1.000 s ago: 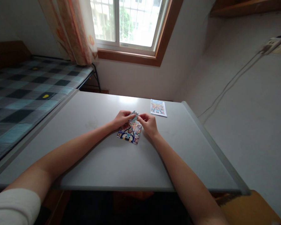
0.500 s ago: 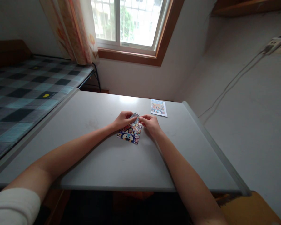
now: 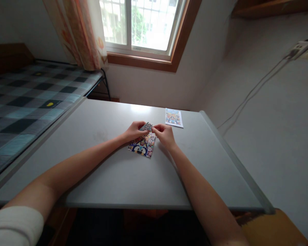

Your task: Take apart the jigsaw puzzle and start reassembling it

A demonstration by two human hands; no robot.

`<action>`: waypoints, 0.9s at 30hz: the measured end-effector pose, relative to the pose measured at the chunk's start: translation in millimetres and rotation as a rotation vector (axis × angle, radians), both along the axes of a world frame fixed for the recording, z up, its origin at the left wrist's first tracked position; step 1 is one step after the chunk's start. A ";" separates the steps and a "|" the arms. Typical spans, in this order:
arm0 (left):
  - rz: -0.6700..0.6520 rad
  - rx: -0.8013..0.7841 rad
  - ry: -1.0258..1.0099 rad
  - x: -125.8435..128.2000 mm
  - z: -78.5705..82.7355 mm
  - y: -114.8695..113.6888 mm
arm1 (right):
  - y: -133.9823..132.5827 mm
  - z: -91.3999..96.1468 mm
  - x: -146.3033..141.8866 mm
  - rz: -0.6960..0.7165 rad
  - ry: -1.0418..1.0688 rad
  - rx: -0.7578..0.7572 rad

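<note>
On the table lies a partly assembled jigsaw puzzle, colourful, with a blue cartoon dog's face along its near side. Just over its far end, my left hand is closed on a small joined strip of puzzle pieces, pale grey-blue with a notched edge. My right hand meets the strip's right end, thumb and forefinger pinched together. Whatever sits between those right fingertips is too small to make out.
A printed picture sheet with the same dog lies at the back right of the grey table. To the left stands a bed with a checked mattress. A cable runs down the right wall.
The strip in my left hand has tilted, so more of its face shows. My right fingers have shifted slightly at its end. The puzzle on the table has stayed put.
</note>
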State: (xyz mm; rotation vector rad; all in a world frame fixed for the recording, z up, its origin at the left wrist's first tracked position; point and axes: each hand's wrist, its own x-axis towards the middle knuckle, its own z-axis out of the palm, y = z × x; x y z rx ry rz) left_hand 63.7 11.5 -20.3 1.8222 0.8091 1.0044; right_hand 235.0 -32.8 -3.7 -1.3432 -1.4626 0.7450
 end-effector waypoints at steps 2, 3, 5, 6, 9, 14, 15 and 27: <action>0.003 0.002 -0.012 1.0 0.0 -0.6 | -0.5 0.2 -0.5 -0.023 -0.033 -0.002; 0.006 0.009 -0.015 1.6 -0.2 -1.1 | -0.8 0.4 -0.8 -0.037 -0.046 -0.001; 0.019 0.033 -0.009 2.5 -0.7 -2.1 | -1.4 0.7 -1.1 -0.058 -0.062 0.008; 0.030 0.051 0.001 2.9 -0.9 -2.6 | -1.7 0.7 -1.1 -0.062 -0.066 0.013; 0.079 0.121 0.050 3.6 -1.1 -4.5 | -1.4 -0.5 -0.8 -0.066 -0.052 0.017; 0.183 0.235 0.118 4.1 1.2 -7.2 | 1.6 -4.4 -2.6 -0.051 0.112 -0.045; 0.191 0.248 0.120 4.1 1.7 -7.7 | 2.0 -4.7 -3.4 -0.041 0.157 -0.058; 0.147 0.179 0.052 2.4 1.4 -4.5 | -5.0 -4.1 -8.8 -0.021 -0.064 0.135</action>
